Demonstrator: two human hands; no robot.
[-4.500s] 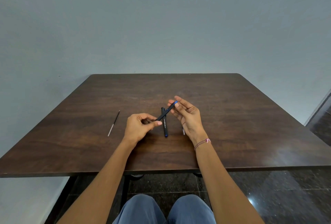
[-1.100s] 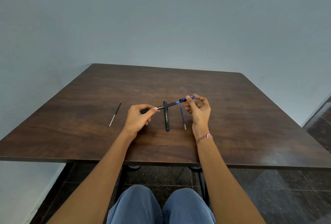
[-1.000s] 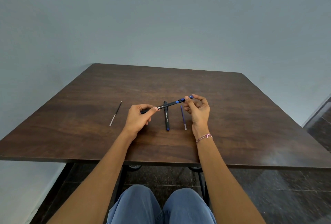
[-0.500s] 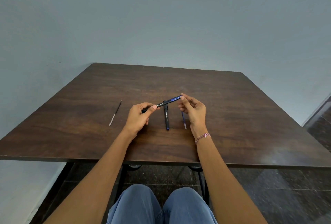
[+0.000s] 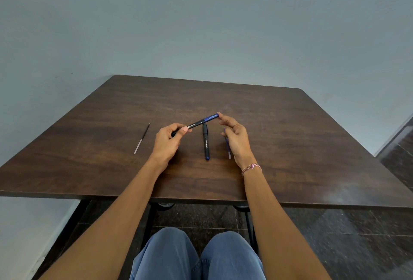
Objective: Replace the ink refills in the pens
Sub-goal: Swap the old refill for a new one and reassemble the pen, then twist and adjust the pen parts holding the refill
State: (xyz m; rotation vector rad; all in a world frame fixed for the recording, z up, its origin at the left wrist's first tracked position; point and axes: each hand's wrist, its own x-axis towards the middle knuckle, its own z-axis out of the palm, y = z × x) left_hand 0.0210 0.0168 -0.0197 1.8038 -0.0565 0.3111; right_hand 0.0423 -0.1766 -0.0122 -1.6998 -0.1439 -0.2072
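Note:
My left hand (image 5: 166,140) grips the lower end of a black pen (image 5: 196,123) with a blue cap, held slanted above the table (image 5: 290,145). My right hand (image 5: 235,138) is at the cap end. Only its index fingertip touches the cap tip, and the thumb is apart below it. A second black pen (image 5: 206,143) lies on the table between my hands, pointing toward me. A thin blue refill (image 5: 228,154) lies beside it, partly hidden under my right hand. A black refill (image 5: 142,138) lies alone to the left.
The dark wooden table stands against a plain grey wall. Its near edge is above my knees, and a dark tiled floor shows below and to the right.
A second ago the blue cap stood slightly apart from the barrel, pinched in my right fingers. Now it sits closed on the barrel and my right fingers have loosened to a fingertip touch.

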